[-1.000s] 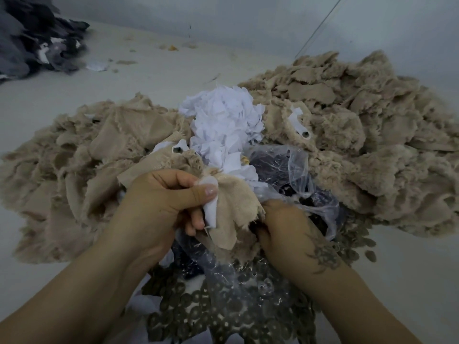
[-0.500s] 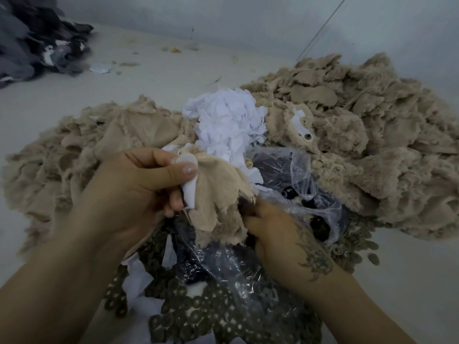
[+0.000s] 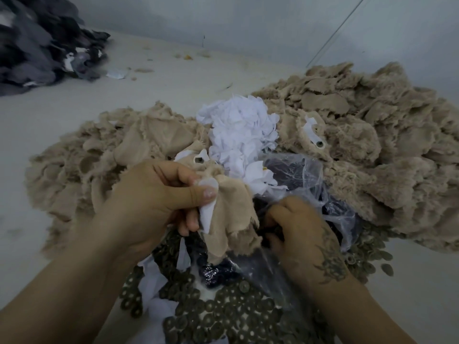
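Head view: At a bench heaped with cut cloth, a worker's left hand pinches a beige fabric piece and a white patch together, thumb pressed over curled fingers. The pair hangs just above the clear plastic bag. The right hand is curled down at the bag's mouth among small dark parts; whether it has one in its grip cannot be told.

The pinch covers only one corner, so the patch could slide out of line with the fabric, or the loose fabric could droop over the bag and hide the parts. A tug on the thin plastic may tip dark parts out among the metal discs spread beneath it. A dropped piece would be hard to find again in the beige pile or the white pile just behind.
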A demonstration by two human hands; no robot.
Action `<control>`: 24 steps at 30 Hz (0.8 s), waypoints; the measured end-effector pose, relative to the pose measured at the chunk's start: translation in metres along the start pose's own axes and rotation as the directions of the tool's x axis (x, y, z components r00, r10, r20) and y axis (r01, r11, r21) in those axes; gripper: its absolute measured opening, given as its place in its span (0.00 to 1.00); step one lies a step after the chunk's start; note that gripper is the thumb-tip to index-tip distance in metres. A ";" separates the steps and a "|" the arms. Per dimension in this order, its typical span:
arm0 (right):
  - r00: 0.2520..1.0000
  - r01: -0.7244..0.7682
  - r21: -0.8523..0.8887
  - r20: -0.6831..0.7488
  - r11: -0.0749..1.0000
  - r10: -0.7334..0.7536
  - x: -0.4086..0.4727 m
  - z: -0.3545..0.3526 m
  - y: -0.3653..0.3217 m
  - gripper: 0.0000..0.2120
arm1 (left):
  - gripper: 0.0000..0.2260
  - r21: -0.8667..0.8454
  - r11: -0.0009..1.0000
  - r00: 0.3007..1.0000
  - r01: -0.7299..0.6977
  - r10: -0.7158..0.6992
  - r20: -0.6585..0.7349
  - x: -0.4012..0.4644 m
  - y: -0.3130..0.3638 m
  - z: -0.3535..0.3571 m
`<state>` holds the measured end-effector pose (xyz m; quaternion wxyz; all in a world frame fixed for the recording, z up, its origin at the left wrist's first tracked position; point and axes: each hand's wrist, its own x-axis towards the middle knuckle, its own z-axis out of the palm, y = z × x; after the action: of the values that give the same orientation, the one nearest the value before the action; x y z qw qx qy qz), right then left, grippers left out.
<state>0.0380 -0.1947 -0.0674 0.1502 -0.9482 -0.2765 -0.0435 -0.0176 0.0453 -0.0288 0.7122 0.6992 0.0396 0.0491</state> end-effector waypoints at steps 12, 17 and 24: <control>0.992 0.022 0.011 0.126 1.000 -0.023 0.001 0.005 -0.001 0.10 | 0.11 -0.126 0.989 0.995 0.075 -0.082 -0.053 -0.004 0.009 0.032; 0.977 0.015 -0.048 0.214 0.999 -0.005 0.004 0.006 -0.002 0.12 | 0.11 -0.153 0.984 0.994 0.092 -0.099 -0.040 -0.004 0.006 0.034; 1.000 -0.014 0.123 -0.014 0.992 0.015 -0.005 0.000 -0.001 0.09 | 0.11 -0.174 0.981 0.996 0.083 -0.087 -0.019 -0.006 0.007 0.041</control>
<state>0.0334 -0.1962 -0.0676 0.2109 -0.9388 -0.2706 -0.0323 -0.0183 0.0042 -0.0211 0.7709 0.6318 0.0745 0.0311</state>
